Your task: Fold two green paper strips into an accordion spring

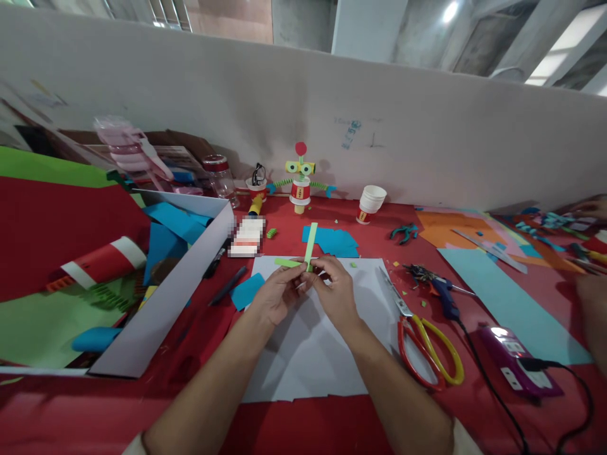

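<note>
white paper (327,341) beneath both hands (307,284), scissors (412,328) just right, blue scraps (332,241) beyond

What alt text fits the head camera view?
Left hand and right hand hold green paper strips over white paper on a red table. A cup figure stands behind; scissors and glue gun lie right, an open box left.

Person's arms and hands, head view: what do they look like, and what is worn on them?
The left hand and right hand are ungloved, with no ring, watch or bracelet visible. The forearms are uncovered; pale sleeve edges show near the bottom.
</note>
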`<action>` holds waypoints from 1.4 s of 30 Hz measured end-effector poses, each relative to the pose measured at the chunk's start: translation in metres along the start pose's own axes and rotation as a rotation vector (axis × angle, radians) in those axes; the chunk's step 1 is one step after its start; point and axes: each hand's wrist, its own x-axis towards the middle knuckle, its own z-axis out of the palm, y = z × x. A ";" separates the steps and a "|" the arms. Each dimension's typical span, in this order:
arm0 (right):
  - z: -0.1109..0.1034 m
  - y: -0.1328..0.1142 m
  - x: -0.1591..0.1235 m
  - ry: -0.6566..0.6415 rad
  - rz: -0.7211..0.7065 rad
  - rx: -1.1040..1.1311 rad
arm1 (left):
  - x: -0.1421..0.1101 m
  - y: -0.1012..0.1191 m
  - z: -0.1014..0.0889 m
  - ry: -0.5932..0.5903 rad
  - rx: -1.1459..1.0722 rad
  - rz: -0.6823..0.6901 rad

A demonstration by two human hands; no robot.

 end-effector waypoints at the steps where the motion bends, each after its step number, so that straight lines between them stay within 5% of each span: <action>1: -0.001 -0.001 0.000 0.004 -0.012 -0.007 | 0.000 0.000 0.000 -0.004 -0.002 -0.013; 21: 0.001 -0.009 -0.008 0.028 -0.124 -0.115 | -0.005 0.001 0.002 -0.035 -0.111 -0.082; 25: -0.003 -0.013 -0.004 -0.116 -0.073 -0.013 | -0.005 0.007 0.001 -0.001 -0.038 -0.090; 29: -0.010 -0.017 0.002 -0.267 0.066 0.181 | -0.006 0.014 -0.003 -0.115 0.009 -0.102; 35: -0.013 -0.019 0.004 -0.358 0.204 0.427 | -0.006 0.017 -0.007 -0.233 0.081 -0.088; 42: -0.012 -0.012 0.004 -0.309 0.175 0.370 | -0.005 0.017 -0.007 -0.235 0.129 -0.072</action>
